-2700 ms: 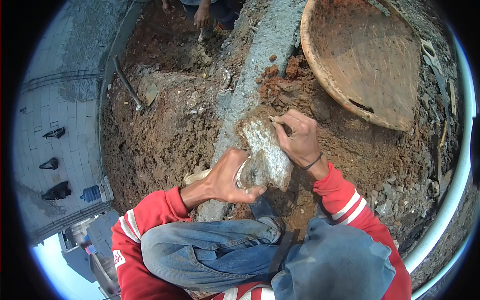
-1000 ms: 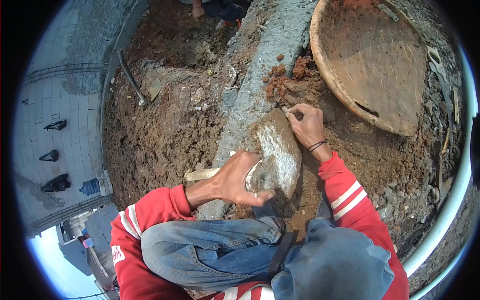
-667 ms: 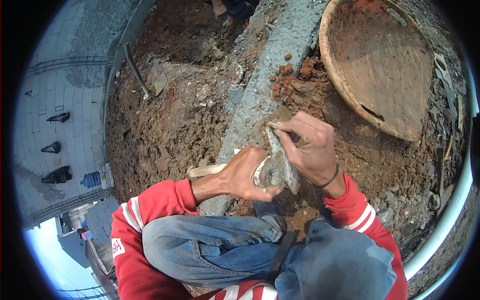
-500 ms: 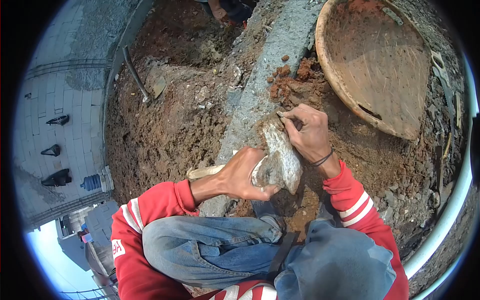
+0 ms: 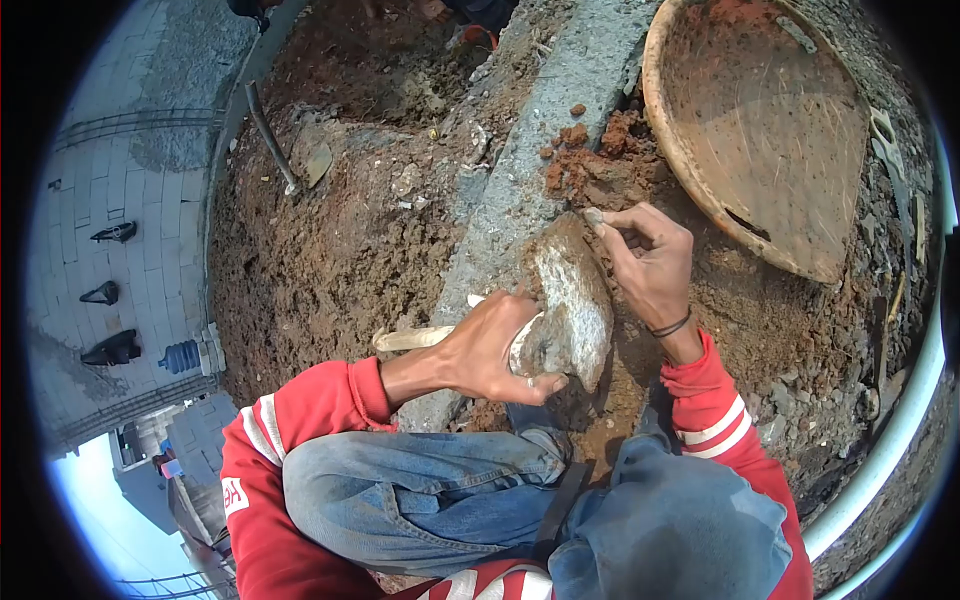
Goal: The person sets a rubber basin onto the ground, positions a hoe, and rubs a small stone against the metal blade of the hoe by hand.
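A mud-caked hoe with a silvery metal blade (image 5: 578, 305) lies in front of my knees, its pale wooden handle (image 5: 410, 338) pointing left. My left hand (image 5: 490, 345) is closed around the hoe where handle and blade meet, with the thumb near the blade's lower edge. At the blade's upper right corner is my right hand (image 5: 648, 262), thumb and fingers pinched together. Whether a small piece is between those fingertips I cannot make out. Brown mud covers the top and right edge of the blade, while its middle shows bare, scratched metal.
A large shallow basin (image 5: 770, 140) with a worn rim leans at the upper right. A concrete beam (image 5: 540, 160) runs beyond the hoe. A rod (image 5: 270, 135) stands in the dug soil (image 5: 340, 270). A pale pipe (image 5: 880, 440) curves along the right. Another person is partly visible at the top.
My right hand has moved right and slightly up, along the blade's upper edge. The blade has turned slightly, while my left hand keeps its grip.
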The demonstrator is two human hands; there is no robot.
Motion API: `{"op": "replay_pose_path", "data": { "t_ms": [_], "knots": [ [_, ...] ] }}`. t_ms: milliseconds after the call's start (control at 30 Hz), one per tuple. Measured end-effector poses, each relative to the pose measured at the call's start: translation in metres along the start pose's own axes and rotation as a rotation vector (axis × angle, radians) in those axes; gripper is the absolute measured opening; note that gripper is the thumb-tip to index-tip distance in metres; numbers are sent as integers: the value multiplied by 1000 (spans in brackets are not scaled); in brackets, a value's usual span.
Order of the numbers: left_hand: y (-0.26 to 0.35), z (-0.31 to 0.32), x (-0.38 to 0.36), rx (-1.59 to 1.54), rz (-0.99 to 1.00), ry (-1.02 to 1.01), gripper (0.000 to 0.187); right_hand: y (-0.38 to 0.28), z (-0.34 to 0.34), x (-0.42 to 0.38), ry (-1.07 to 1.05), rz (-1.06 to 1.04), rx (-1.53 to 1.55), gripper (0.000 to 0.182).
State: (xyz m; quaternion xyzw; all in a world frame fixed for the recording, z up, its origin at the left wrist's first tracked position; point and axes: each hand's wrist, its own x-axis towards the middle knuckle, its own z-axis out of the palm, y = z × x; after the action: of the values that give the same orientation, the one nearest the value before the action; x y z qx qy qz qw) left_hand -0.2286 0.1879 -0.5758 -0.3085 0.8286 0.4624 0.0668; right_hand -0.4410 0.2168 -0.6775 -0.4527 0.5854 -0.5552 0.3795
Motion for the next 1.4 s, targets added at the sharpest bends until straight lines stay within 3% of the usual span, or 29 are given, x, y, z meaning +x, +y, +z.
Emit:
{"op": "replay_pose_path", "data": {
  "t_ms": [100,233,333,400,467,533,567,700,800,933,967,1000,1067,1133,1200,1233,1333,1367,1400],
  "knots": [
    [7,-4,4,-20,18,62,47,-28,-1,-19,11,-304,-13,10],
    [11,-6,6,-25,62,112,47,31,12,-5,13,-243,-97,8],
    [4,-3,8,-31,43,61,48,54,13,4,-23,-110,-159,8],
    [-2,3,2,-85,3,37,49,44,7,-4,-64,129,33,9],
    [-6,4,2,-24,34,34,52,40,4,-2,-118,160,142,9],
    [-10,7,2,-57,40,80,54,15,-1,9,-209,452,667,14],
    [-11,6,2,-55,22,46,52,16,-2,15,-278,523,730,21],
    [5,2,6,-118,-4,18,48,8,4,27,-459,499,574,18],
    [6,5,4,-116,-18,49,52,-11,8,22,-375,377,457,17],
    [7,4,9,-129,-57,-23,45,-48,3,9,-417,344,463,17],
    [1,13,12,-172,87,126,44,-55,4,-1,-474,331,458,17],
    [1,16,14,-213,230,274,43,-63,8,-11,-478,181,430,17],
    [2,17,15,-222,210,276,43,-60,12,-18,-463,31,390,16],
    [9,8,15,-230,192,278,43,-57,5,-6,-314,169,511,14],
    [15,-6,11,-118,-145,-102,46,-39,-4,12,-218,168,393,13],
    [14,-6,12,-152,-163,-129,47,-28,-2,8,-289,129,364,14],
    [13,-3,12,-160,-1,20,47,-35,-17,-11,-432,124,339,13],
    [-1,11,15,-261,59,154,47,-36,-29,-17,-466,182,362,14],
    [-1,10,15,-275,89,148,47,-35,-41,-22,-501,241,385,14]
  ]
}}
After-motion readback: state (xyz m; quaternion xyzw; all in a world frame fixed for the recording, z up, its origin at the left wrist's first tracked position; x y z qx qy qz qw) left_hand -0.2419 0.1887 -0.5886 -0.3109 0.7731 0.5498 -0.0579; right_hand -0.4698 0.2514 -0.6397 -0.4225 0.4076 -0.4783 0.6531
